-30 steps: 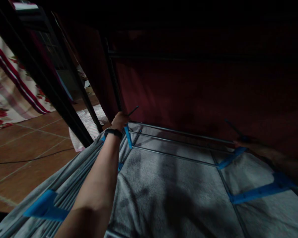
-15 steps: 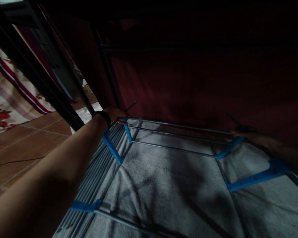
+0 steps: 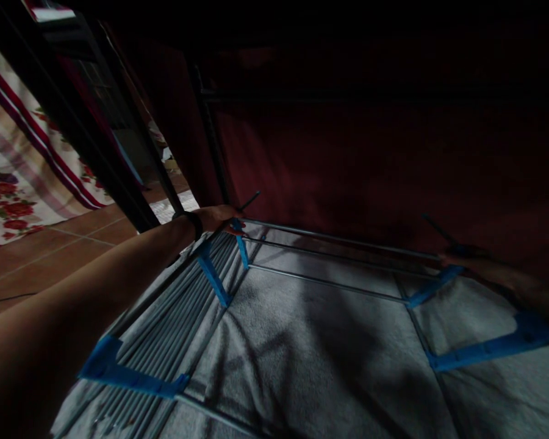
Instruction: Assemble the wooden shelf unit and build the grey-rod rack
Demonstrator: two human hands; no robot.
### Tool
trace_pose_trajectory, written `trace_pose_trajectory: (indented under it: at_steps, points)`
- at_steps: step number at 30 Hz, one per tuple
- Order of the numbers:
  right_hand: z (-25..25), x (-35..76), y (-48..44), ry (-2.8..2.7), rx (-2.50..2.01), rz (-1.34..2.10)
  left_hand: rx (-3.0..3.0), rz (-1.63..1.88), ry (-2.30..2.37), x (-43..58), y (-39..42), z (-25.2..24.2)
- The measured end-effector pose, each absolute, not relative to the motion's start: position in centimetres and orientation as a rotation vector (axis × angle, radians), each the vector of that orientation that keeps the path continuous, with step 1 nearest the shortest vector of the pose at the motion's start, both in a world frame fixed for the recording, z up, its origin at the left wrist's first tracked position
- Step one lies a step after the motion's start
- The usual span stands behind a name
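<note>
A rack frame of thin metal rods [image 3: 329, 281] joined by blue plastic brackets lies on a grey, fleecy cloth [image 3: 274, 341]. At its far left corner, my left hand [image 3: 220, 214] is closed around the top of a blue bracket [image 3: 241, 247], beside a rod end poking up. My right hand [image 3: 473, 263], dim in shadow, grips the far right blue bracket [image 3: 432, 289] where the top rod meets it; another rod end sticks out past it. Nearer on the right is a blue bracket [image 3: 489, 349], and another blue bracket [image 3: 132, 375] is at the near left.
Several loose metal rods [image 3: 178, 329] lie under the frame's left side. Dark metal posts [image 3: 82, 128] rise at the left, with a dark red cloth [image 3: 348, 164] behind the rack. A floral curtain [image 3: 18, 189] hangs over the tiled floor [image 3: 73, 250].
The view has shifted slightly, so the scene sits a little further right and lower. More of the near left bracket shows beside my left forearm. Both hands stay at the far corners.
</note>
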State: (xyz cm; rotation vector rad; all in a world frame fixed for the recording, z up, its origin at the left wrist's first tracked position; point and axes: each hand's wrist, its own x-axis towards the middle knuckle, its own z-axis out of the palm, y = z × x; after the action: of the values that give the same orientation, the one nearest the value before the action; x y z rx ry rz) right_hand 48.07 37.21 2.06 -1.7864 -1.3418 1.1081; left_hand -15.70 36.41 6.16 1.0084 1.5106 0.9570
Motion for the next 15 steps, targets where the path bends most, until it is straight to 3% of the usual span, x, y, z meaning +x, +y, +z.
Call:
trace_pose_trajectory:
  at_steps: [15]
  points:
    - [1.5, 48.7, 38.2, -1.477, -1.784, 1.021, 1.045, 0.905, 1.500, -14.4, 35.3, 7.2]
